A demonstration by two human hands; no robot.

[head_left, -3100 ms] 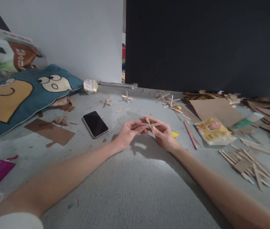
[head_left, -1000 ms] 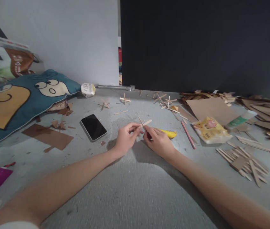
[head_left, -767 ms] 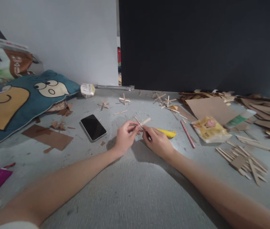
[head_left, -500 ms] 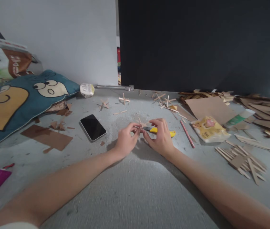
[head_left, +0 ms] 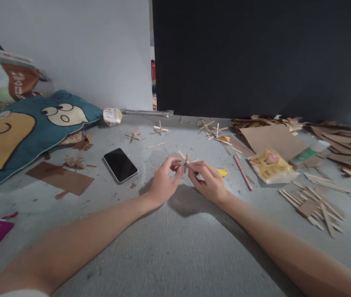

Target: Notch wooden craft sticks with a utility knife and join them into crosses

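Observation:
Between my two hands, a small star of crossed wooden sticks is held just above the table. The fingertips of my left hand pinch it from the left. From the other side, my right hand grips one of its arms between thumb and fingers. Behind my right hand lies a yellow utility knife, mostly covered by the fingers. Similar stick stars stand farther back, and a single stick lies flat in front of them.
A phone lies left of my hands, near brown cardboard scraps and a blue cushion. To the right are a pink pencil, a yellow packet, a glue stick and piled wooden sticks.
The stick star has turned and its several arms now show more plainly. My right hand has closed in on it, its fingers lower, covering more of the knife.

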